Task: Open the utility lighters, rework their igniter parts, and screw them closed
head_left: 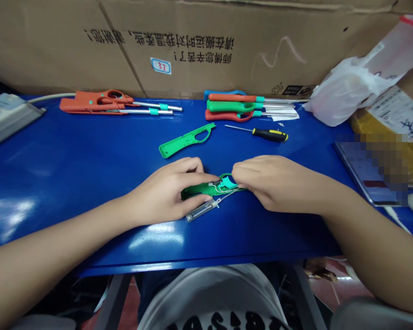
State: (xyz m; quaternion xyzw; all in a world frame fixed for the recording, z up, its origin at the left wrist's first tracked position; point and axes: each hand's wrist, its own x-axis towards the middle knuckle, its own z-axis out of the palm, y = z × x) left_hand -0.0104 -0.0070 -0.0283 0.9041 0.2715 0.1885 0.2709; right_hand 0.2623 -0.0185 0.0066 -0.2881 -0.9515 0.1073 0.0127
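Note:
My left hand (168, 190) has its thumb and fingers closed across an opened green lighter casing (196, 189) near the front of the table. Inside the casing show a turquoise trigger piece (230, 183) and thin pale wires. Below my left thumb lies a clear fuel tank (202, 211) with a thin tube running right. At the casing's right end, my right hand (278, 183) is closed in a pinch; its fingertips are mostly hidden. The other green casing half (184, 143) rests beyond my hands, hollow side up. Right of it lies a black-and-yellow screwdriver (271, 134).
Orange-red lighters (92, 103) lie at the back left. Several coloured lighters (230, 106) are piled at back centre. A cardboard box (192, 41) stands behind the blue table (89, 160). A phone (368, 174), plastic bag (340, 91) and power strip (8, 117) flank the sides.

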